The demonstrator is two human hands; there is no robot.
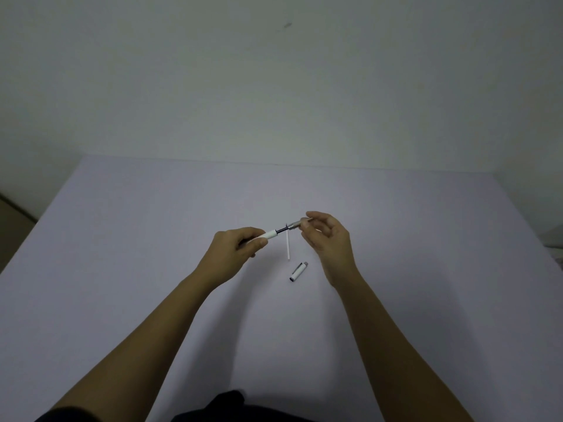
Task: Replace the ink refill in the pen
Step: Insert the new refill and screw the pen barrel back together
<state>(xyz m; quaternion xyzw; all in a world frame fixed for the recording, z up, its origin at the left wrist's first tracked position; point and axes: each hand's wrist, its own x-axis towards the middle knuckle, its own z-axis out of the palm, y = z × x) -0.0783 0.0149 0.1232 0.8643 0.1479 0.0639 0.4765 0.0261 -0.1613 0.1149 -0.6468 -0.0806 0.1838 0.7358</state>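
My left hand (236, 246) grips the white pen barrel (268, 236), whose open end points right. A dark ink refill (281, 230) sticks out of the barrel and runs into a grey metal tip section (295, 224). My right hand (327, 239) pinches that tip section between thumb and fingers. Both hands are held a little above the pale table (122, 254). On the table just below the pen lies a thin white refill tube (288, 246), pointing toward me. The white pen cap (298, 271) with a grey end lies nearer to me, under my right wrist.
The table's far edge meets a plain wall (274, 86). At the left the table edge drops to a darker floor (12, 214). Dark clothing (225, 406) shows at the bottom of the view.
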